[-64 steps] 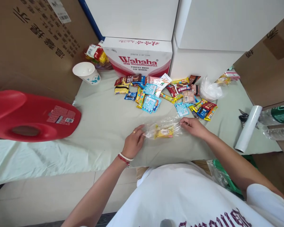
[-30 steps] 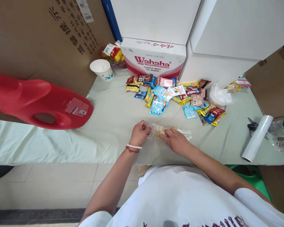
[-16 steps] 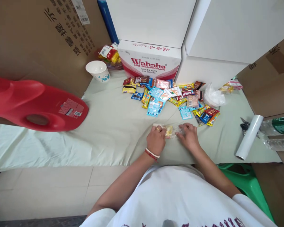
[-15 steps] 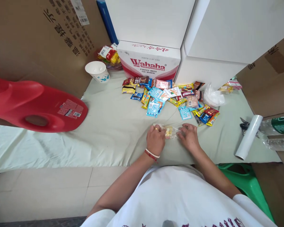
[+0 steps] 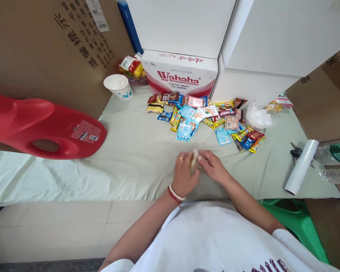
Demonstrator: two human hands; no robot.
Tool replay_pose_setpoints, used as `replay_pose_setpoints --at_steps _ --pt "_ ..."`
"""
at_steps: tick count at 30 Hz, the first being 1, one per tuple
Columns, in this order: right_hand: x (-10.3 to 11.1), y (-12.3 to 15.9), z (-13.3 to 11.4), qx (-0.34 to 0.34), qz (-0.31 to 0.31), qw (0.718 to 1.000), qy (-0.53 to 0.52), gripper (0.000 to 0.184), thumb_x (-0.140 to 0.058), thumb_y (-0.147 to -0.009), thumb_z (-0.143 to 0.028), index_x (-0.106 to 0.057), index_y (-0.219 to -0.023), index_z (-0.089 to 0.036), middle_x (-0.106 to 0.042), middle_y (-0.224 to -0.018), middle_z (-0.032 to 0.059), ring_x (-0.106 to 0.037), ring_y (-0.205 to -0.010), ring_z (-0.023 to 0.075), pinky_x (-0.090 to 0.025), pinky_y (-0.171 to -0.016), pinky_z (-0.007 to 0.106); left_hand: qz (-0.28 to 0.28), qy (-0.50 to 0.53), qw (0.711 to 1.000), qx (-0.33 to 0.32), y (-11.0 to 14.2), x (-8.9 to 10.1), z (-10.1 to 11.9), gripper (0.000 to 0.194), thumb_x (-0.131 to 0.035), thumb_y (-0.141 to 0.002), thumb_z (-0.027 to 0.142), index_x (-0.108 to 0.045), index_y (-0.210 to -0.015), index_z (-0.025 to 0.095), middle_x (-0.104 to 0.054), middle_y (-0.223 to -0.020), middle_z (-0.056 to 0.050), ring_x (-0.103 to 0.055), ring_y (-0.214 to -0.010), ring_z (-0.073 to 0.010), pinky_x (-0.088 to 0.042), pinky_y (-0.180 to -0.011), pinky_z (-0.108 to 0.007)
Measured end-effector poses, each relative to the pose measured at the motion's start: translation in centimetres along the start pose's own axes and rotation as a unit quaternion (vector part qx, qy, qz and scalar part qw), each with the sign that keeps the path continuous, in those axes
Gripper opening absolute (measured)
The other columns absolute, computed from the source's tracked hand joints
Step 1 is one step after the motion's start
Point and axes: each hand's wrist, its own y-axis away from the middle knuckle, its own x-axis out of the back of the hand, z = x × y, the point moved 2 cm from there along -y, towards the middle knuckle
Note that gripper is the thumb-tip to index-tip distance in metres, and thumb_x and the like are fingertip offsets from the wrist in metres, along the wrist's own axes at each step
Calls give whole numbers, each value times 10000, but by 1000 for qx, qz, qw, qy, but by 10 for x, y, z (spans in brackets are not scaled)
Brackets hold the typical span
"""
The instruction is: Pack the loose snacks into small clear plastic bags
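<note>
My left hand (image 5: 185, 173) grips a small clear plastic packet (image 5: 194, 161) with something yellow-brown inside, thumb on the near side. The packet is on edge and slightly blurred, so its contents cannot be made out. My right hand (image 5: 214, 168) meets it from the right, with bent fingers and thumb pinching at its edge. Both hands are close together over the cloth-covered table (image 5: 141, 162). Beyond them lies a spread of wrapped snacks (image 5: 187, 130), with a smaller cluster of snack packets (image 5: 248, 139) to the right.
A red jug (image 5: 73, 109) lies at the left, near a paper cup (image 5: 119, 87). A Wahaha carton (image 5: 181, 73) and white boxes stand behind the snacks. At the right are a white plastic bag (image 5: 257, 115), a white roll (image 5: 301, 167), scissors (image 5: 295, 152) and plastic bottles (image 5: 336, 153).
The packet, stretched flat between my hands before, is now turned up on edge and bunched. My right hand has moved left, closer to my left hand.
</note>
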Motion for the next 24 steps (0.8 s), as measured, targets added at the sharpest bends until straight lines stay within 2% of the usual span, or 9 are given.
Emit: replay_pose_setpoints --at_steps 3,5,9,12,15,16,18,20,24 --pt "12 22 6 -50 -13 987 -152 460 -566 -997 -545 -618 -1322 -224 -682 -1277 99 -635 -1213 233 -526 -1034 389 -55 143 986 -72 9 -8 19 551 -554 -803 147 -520 -1350 202 -630 -1293 -142 -583 -1225 -292 -485 -1058 -491" --pt "19 37 14 -87 -6 972 -218 465 -623 -968 -555 -616 -1305 -235 -705 -1275 82 -653 -1204 231 -505 -1076 405 -106 263 958 -51 10 -18 24 614 -555 -779 120 -490 -1379 230 -637 -1309 -127 -607 -1223 -281 -487 -1070 -494" --pt "50 62 42 -128 22 965 -227 434 -712 -909 -534 -690 -1215 -228 -728 -1260 86 -681 -1159 241 -520 -1055 416 -202 490 847 48 0 -37 24 643 -607 -815 158 -424 -1420 278 -585 -1380 -125 -673 -1136 -246 -552 -988 -462" --pt "127 65 68 -124 242 942 -198 355 -753 -876 -470 -712 -1131 -227 -734 -1231 76 -690 -1125 231 -547 -1010 410 -196 505 833 117 -13 -37 17 452 -668 -854 260 -552 -1290 241 -610 -1293 -126 -658 -1135 -248 -579 -901 -394" --pt "239 50 96 -143 581 778 -189 247 -601 -971 -311 -627 -1204 -233 -686 -1288 62 -705 -1056 159 -581 -875 321 -133 434 870 193 -21 -21 0 305 -694 -876 335 -638 -1152 216 -669 -1100 -84 -674 -1011 -202 -568 -894 -344" --pt "275 40 106 -192 638 726 -172 256 -516 -1017 -256 -586 -1263 -236 -657 -1328 66 -704 -1030 126 -573 -814 278 -114 409 879 217 -21 -14 -8 295 -703 -878 361 -650 -1128 215 -679 -1068 -73 -678 -982 -193 -566 -896 -335" --pt "335 11 122 -248 654 696 -163 307 -426 -1049 -159 -541 -1332 -184 -611 -1363 128 -696 -1006 129 -559 -745 272 -84 362 891 260 -18 5 -25 318 -729 -863 409 -667 -1107 215 -695 -1044 -64 -682 -958 -192 -571 -875 -315" --pt "374 -20 135 -284 638 700 -150 280 -488 -1061 -201 -572 -1321 -141 -627 -1301 132 -688 -1007 166 -584 -783 318 -53 310 902 297 -9 25 -44 357 -755 -833 445 -683 -1099 218 -711 -1034 -61 -683 -955 -201 -575 -849 -299" --pt "392 -73 146 -268 593 756 -68 350 -518 -1085 -292 -555 -1371 -95 -593 -1347 160 -647 -1107 190 -559 -924 458 32 233 898 372 11 61 -79 444 -806 -733 518 -702 -1056 231 -738 -1057 -57 -697 -961 -232 -591 -817 -309"
